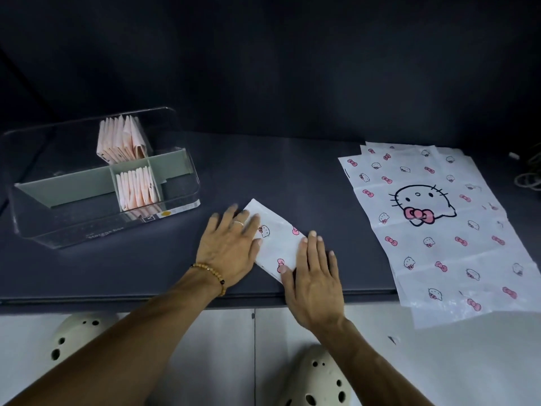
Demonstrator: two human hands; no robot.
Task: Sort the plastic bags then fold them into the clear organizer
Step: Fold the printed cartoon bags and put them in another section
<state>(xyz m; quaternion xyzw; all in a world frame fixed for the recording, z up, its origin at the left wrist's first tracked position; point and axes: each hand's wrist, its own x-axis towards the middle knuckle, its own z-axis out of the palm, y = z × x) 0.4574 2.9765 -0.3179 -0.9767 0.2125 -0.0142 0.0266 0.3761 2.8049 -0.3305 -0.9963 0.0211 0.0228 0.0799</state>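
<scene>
A white plastic bag point(278, 238) printed with cat faces and pink bows lies folded into a narrow strip near the table's front edge. My left hand point(231, 247) presses flat on its left part, fingers straight. On the strip's right end rests my right hand point(314, 276), also flat. A stack of unfolded bags with the same print point(433, 227) lies spread at the right, overhanging the front edge. The clear organizer point(187, 197) stands at the left, with folded pink bags point(123, 142) in its back compartment and more folded bags point(137, 189) in a small front one.
Grey dividers point(67, 186) split the organizer into compartments. The dark table point(87, 268) ends at a front edge just below my wrists. A coiled cord point(530, 177) lies at the far right. Two pale perforated shoes point(316, 376) show on the floor below.
</scene>
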